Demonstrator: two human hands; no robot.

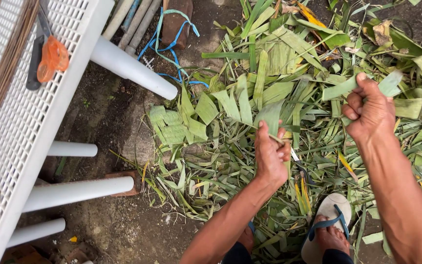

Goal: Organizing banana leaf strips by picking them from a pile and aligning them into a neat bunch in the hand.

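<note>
Your left hand [271, 152] and right hand [371, 110] are closed, pinching a light, limp, tear-prone leaf strip [340, 89]; grip near its ends.

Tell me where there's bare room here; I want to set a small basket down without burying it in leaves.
Bare dirt lies between the white table legs and the leaf pile, and again at bottom centre. The right is crowded: leaves cover the ground around both hands and the sandalled foot.

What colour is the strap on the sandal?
The strap on the sandal is blue, seen in the head view.
</note>
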